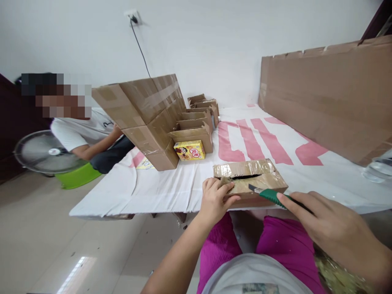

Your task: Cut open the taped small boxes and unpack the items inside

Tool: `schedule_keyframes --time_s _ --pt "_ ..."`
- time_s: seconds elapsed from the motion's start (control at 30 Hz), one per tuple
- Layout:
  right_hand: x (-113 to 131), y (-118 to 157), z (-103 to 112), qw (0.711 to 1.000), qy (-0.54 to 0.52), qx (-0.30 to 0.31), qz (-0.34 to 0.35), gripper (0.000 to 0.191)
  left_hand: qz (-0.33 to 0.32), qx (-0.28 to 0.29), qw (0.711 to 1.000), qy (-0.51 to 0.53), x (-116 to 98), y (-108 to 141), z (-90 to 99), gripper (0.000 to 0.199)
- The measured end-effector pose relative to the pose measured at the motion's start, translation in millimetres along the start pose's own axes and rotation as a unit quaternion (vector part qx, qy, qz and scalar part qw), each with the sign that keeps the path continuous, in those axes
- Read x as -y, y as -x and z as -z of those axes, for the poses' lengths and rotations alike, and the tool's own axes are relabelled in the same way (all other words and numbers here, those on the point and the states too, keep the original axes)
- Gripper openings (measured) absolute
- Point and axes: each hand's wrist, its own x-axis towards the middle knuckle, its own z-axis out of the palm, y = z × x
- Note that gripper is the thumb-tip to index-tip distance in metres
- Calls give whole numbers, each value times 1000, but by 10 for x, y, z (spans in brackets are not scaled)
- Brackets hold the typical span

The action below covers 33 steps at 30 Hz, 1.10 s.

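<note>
A small taped cardboard box [257, 192] lies at the table's front edge, with a dark slit open along its top. My left hand [216, 196] grips the box's left end, its fingers closed on a torn bit of cardboard or tape by the slit. In my right hand [333, 224] is a green utility knife [271, 196] with its blade out, the tip over the top of the box, right of my left hand. Whether the blade touches the cardboard I cannot tell.
Stacked cardboard boxes [147, 102] stand to the left, with open cardboard trays [196, 126] and a yellow packet box [190, 150] beside them. A large cardboard sheet [324, 94] rises on the right. A person [82, 130] sits at the left near a fan [45, 152].
</note>
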Motion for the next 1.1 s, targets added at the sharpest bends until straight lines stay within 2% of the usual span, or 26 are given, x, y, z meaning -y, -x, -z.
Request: schedule_keyframes --time_s 0.13,0.3,0.43,0.57,0.7,0.93,1.1 --pt "-116 32 22 1000 -20 10 4 43 7 12 1000 -2 -6 10 12 38" --pt "-233 66 106 999 14 50 2 47 -1 1 1000 12 17 8 1 40" --pt "-193 -11 96 999 8 31 10 44 10 5 1000 23 41 8 -18 37" --pt "-146 -79 -37 1000 -8 9 -6 44 2 8 999 31 48 13 -17 35" --pt "-201 -119 -111 999 -34 -3 -10 42 -10 -2 1000 29 40 21 -5 35" --pt "-448 -130 95 998 -29 44 24 33 -7 3 999 33 39 29 0 37" --pt "-421 -192 32 998 -24 53 33 37 -8 8 999 42 46 27 2 35"
